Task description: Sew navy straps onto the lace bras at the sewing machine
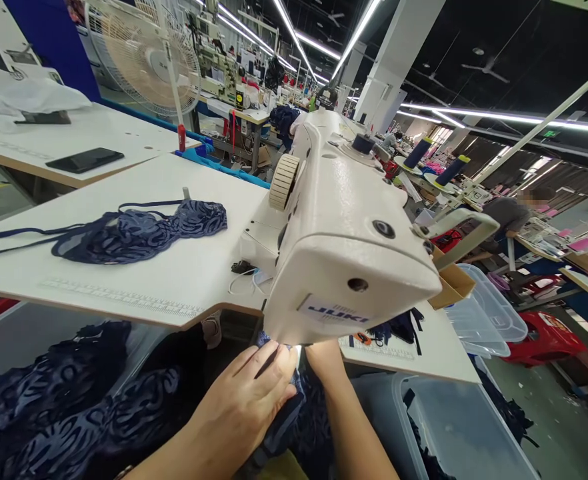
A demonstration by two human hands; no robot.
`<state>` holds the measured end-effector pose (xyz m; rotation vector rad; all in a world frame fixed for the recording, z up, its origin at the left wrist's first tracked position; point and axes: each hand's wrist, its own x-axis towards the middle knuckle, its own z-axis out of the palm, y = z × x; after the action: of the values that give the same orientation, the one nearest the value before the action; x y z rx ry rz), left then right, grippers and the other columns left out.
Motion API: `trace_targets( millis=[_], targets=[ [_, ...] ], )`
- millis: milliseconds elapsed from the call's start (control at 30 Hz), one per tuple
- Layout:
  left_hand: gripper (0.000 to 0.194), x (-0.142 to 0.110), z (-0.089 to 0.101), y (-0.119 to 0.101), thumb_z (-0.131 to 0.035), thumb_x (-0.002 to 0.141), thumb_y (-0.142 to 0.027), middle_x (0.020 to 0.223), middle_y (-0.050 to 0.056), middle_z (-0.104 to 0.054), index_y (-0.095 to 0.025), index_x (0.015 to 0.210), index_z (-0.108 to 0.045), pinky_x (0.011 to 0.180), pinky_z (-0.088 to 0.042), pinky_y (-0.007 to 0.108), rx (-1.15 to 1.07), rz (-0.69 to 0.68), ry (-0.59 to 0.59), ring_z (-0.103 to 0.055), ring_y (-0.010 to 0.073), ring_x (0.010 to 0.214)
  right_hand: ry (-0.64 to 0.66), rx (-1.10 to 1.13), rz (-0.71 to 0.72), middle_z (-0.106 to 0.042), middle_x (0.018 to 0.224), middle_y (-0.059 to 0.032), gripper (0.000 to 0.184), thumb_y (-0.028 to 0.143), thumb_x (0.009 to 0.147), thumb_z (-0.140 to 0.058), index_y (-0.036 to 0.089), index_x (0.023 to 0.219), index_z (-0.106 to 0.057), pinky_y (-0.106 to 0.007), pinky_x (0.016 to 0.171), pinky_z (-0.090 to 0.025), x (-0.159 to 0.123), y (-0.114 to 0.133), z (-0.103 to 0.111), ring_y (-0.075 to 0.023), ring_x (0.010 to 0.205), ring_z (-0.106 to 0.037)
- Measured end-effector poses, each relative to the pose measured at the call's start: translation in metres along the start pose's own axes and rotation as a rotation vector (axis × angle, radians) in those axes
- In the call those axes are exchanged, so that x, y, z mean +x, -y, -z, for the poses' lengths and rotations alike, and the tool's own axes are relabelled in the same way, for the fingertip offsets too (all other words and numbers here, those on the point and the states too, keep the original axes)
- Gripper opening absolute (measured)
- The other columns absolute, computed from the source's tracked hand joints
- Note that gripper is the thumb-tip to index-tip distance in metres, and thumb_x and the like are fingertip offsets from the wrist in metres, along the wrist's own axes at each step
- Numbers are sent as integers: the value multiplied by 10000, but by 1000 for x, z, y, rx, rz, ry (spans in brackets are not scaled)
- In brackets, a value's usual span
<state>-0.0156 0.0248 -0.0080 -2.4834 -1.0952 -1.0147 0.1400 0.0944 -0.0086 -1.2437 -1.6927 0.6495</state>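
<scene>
A white JUKI sewing machine [354, 267] stands in front of me, its head hiding the needle area. Below the head, my left hand [259, 390] has its fingers bent and pressed together on navy lace fabric [299, 393], thumb on the near side. My right hand [324, 357] reaches under the head from the right, next to the same fabric. Its fingers are hidden by the machine, so I cannot see how they hold. The fabric hangs down between my forearms toward my lap. On the table to the left lies a navy patterned bra [144, 230] with long straps.
Navy lace pieces [74, 407] fill a bin at lower left. A clear plastic bin [464, 420] stands at lower right. Orange-handled scissors [363, 339] and dark straps lie right of the head. A phone [85, 160] and a fan [159, 67] are at the left; a person [504, 217] sits farther right.
</scene>
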Motion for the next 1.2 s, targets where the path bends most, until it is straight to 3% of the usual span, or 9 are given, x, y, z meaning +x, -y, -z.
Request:
trace_targets(
  millis=[167,233,300,400,500,833,1067,1133,1200],
  targets=[
    [227,-5,2,1,-478,961,-264,1057,35,-683,-171,1124,-606,885,-429,283,-125,78,-37,-613,156,971,-92,161,-181,-705,817,-29,169,241,875,-505,191,907,-663,-284,769,-531,-34,6,8,-181,825,-663],
    [278,-8,3,1,-475,960,-311,1082,66,-657,-150,1170,-558,857,-442,282,-158,171,-22,-600,164,979,-141,149,-135,-694,784,-14,177,238,926,-471,205,868,-635,-254,704,-533,-57,12,11,-154,756,-664],
    [291,-10,4,2,-444,966,-304,1068,65,-654,-157,1203,-527,829,-442,296,-200,249,18,-587,172,971,-150,132,92,-709,791,-11,203,209,953,-433,225,861,-614,-258,701,-539,-78,20,12,-148,757,-673],
    [229,-12,7,1,-399,949,-180,891,2,-674,-228,1055,-596,798,-387,326,-249,294,3,-556,171,869,-81,20,590,-738,759,-1,168,175,943,-465,239,851,-591,-273,704,-562,-93,32,13,-150,729,-692],
    [228,-14,10,0,-426,902,-124,803,-10,-670,-232,937,-624,808,-344,348,-266,296,-34,-528,180,841,-23,-153,790,-754,745,0,106,147,908,-538,231,881,-596,-260,685,-578,-93,40,18,-149,708,-706],
    [236,-17,12,2,-436,853,-69,815,9,-653,-201,933,-615,828,-370,345,-253,276,12,-543,180,854,-56,-176,819,-768,758,-14,32,187,924,-555,193,914,-584,-242,728,-593,-88,46,20,-138,726,-723],
    [214,-18,16,4,-418,876,-78,789,7,-628,-179,962,-585,712,-454,231,-303,211,33,-579,131,730,-52,-102,784,-769,799,-1,99,171,895,-584,239,967,-582,-262,719,-591,-93,36,13,-144,754,-720],
    [216,-21,16,4,-415,916,-138,797,0,-628,-187,1053,-575,654,-457,195,-381,226,66,-593,114,701,-69,6,673,-757,816,-8,97,188,929,-527,252,982,-577,-276,725,-581,-97,34,10,-147,773,-711],
    [211,-23,18,2,-423,946,-220,771,-16,-624,-211,1080,-585,606,-442,180,-483,237,141,-593,108,669,-90,105,429,-727,846,-26,133,237,972,-451,248,1001,-580,-285,740,-561,-99,31,10,-150,804,-688]
  ],
)
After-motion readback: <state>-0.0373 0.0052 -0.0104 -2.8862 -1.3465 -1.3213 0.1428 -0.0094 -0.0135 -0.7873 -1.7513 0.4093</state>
